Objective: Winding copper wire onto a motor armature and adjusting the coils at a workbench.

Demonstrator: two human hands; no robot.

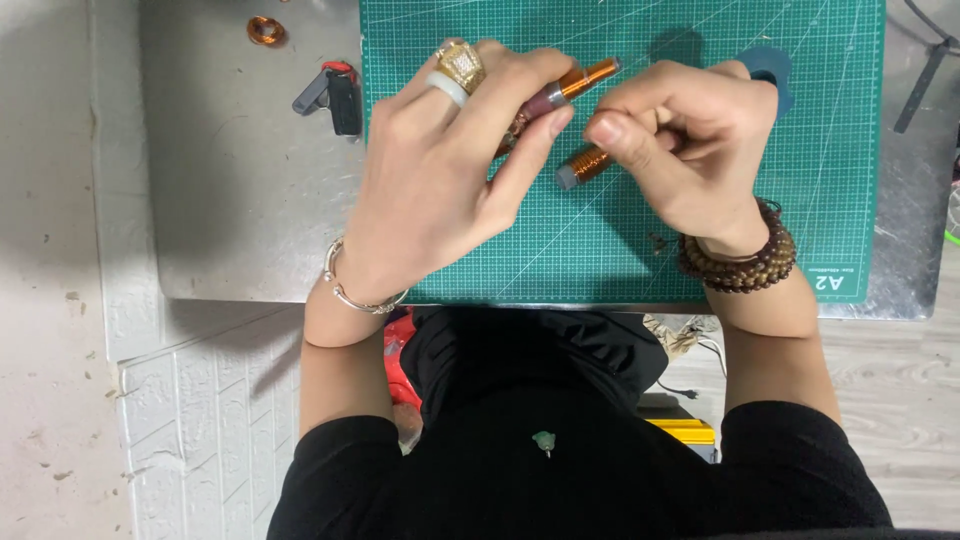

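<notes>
**Winding bench, seen from the head camera**

Looking down from the head view, both hands sit over the green cutting mat (620,250), which lies on a grey metal tabletop (240,200). The left hand (440,170) is curled, thumb and fingers pinching a copper-wound rod (565,85) that angles up to the right, its orange tip poking out past the fingertips. The right hand (690,140) is closed up tight, thumb pressed against the index finger, gripping a second copper coil piece (583,165) whose grey end sticks out toward the left hand. The two pieces are near each other, but I can't tell if they touch.

Room-wise: the near strip of mat in front of the hands is bare down to the table edge, and the table's left part is mostly open too, with just a small copper ring (265,30) near the far edge and a black-and-grey tool with a red bit (333,95) just beside the mat's left border. The mat's right edge stops short of the table's right end.

Hard to make out: most of both coil pieces is buried in the fingers. A dark round thing (768,68) peeks out behind the right hand, mostly covered. A black cable (925,75) is cut off at the top right corner.
</notes>
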